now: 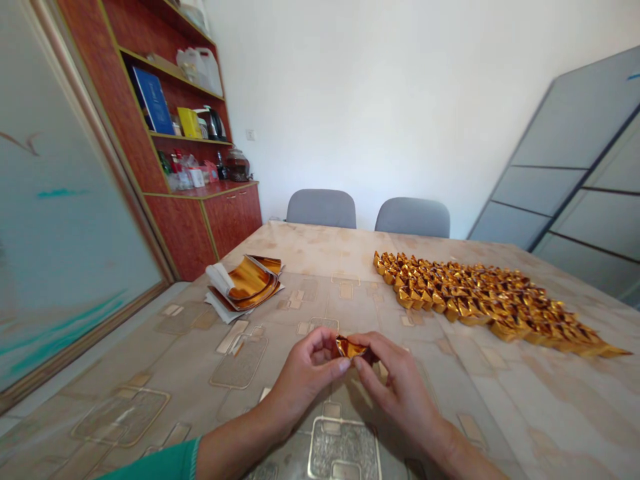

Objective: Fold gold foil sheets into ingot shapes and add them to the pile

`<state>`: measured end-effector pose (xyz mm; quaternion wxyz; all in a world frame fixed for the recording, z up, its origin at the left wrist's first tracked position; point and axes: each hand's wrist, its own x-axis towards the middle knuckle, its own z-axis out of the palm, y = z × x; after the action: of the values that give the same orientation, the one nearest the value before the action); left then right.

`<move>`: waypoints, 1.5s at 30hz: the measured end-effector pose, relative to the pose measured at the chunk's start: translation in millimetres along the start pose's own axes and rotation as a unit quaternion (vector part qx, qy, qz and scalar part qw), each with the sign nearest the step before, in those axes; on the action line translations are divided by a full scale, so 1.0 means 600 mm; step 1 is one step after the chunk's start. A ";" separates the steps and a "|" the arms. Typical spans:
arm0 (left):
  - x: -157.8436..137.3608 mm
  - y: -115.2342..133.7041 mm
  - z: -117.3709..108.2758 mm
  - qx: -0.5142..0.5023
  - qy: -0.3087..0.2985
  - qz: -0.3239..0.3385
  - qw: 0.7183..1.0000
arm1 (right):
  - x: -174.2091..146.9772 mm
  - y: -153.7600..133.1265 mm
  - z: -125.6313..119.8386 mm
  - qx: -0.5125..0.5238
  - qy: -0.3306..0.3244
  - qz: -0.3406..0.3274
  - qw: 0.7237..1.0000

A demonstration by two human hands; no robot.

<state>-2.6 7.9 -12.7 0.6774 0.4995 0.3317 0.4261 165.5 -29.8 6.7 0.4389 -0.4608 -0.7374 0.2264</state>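
Between my two hands, above the front middle of the table, is a small folded gold foil paper piece (351,347). My left hand (315,360) grips its left side, with the thumb on the near edge and the fingers behind. On the right side my right hand (395,373) pinches the same piece with thumb and fingers. Part of the piece is hidden by the fingers. A stack of gold foil paper sheets (247,283) with white edges, curled up, lies beyond my left hand. Rows of folded gold foil pieces (470,293) cover the table's right side.
The table (320,253) has a patterned cover. Two grey chairs (321,208) stand at its far side against a white wall. To the left is a red-brown shelf cabinet (210,207) with bottles, a kettle and boxes. Grey panelled doors (545,160) stand at the right.
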 end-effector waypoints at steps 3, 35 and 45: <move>0.002 -0.003 -0.004 0.011 0.000 0.005 1.000 | 0.002 0.001 -0.002 -0.006 0.007 0.005 1.000; -0.003 0.009 -0.013 0.104 0.022 -0.022 0.994 | -0.076 0.207 -0.290 -0.615 0.096 0.276 0.732; -0.004 0.015 -0.008 0.110 0.026 -0.029 0.993 | -0.073 0.211 -0.288 -0.634 0.101 0.236 0.730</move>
<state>-10.2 9.2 -5.3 0.6217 0.5495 0.4084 0.3804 382.6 -20.4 -17.6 0.0491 -0.8111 -0.5288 -0.2450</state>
